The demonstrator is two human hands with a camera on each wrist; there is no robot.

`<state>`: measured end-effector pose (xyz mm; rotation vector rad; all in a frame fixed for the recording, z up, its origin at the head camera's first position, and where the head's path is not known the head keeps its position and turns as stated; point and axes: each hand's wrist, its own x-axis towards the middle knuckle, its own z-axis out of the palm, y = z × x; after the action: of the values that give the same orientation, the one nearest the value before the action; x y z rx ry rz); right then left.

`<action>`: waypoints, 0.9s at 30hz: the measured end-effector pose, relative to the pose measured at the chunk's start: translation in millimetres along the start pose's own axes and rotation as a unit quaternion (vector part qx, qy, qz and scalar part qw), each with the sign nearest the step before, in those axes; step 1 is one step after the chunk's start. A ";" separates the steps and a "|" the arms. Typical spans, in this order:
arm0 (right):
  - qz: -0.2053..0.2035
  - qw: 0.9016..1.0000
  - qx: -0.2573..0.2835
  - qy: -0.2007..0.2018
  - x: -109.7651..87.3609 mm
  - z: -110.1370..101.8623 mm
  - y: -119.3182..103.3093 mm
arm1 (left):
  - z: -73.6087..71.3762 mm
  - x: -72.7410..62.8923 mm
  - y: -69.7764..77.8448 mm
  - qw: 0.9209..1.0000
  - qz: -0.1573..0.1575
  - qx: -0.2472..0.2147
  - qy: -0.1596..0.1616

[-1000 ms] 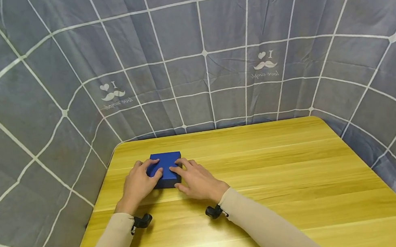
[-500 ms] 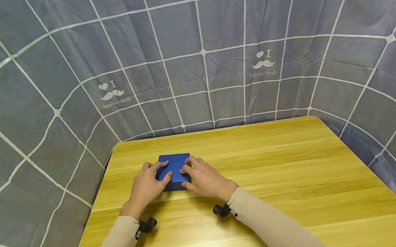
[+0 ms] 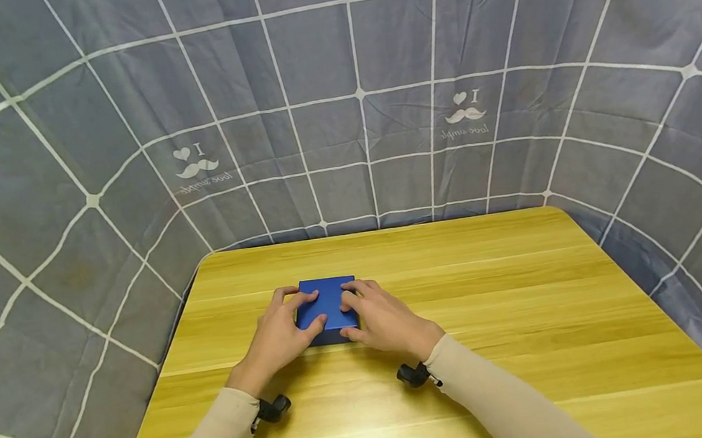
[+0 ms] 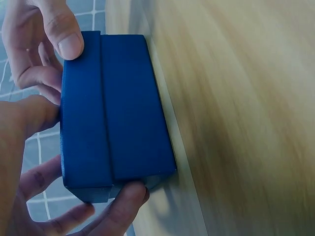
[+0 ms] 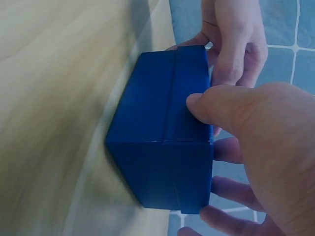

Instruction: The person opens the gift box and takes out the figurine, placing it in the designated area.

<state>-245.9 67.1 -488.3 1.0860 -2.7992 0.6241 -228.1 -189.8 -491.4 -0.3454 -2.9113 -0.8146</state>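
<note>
A blue lidded box [image 3: 330, 309] lies flat toward the table's back left, with a seam between lid and base along its side in both wrist views. My left hand [image 3: 278, 337] holds its left side, thumb and forefinger on the lid [image 4: 81, 128] and other fingers down the side. From the right, my right hand [image 3: 392, 323] grips the box too. Its thumb presses the lid's front side in the right wrist view, while the fingers bend over the lid's top and right edge. Both hands partly cover the box.
The box stands on a yellow wood-grain table [image 3: 499, 318]. Behind and beside the table hangs a grey curtain [image 3: 328, 135] with white grid lines. A black wrist camera [image 3: 275, 408] sits under the left sleeve's cuff, and another wrist camera [image 3: 413, 374] under the right.
Both hands and the blue box have moved together to the right and slightly toward me across the table. The hold looks much the same.
</note>
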 end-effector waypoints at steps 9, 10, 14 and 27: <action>0.004 1.000 -0.002 0.001 -25.8 -10.2 9.0 | 8.6 -3.3 16.6 0.998 0.033 -0.014 -0.045; 0.003 1.000 -0.003 0.002 -28.6 -11.3 10.1 | 9.4 -3.5 18.0 0.998 0.038 -0.015 -0.050; 0.000 1.000 -0.003 0.003 -39.7 -15.4 14.4 | 11.9 -4.7 23.9 0.996 0.048 -0.018 -0.069; -0.008 1.000 -0.013 0.010 -71.3 -29.7 31.9 | 22.2 -6.6 45.9 0.992 0.078 -0.040 -0.088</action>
<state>-216.0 145.1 -487.3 1.0914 -2.7701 0.5921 -211.4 -141.3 -488.4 -0.6767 -2.9667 -0.9211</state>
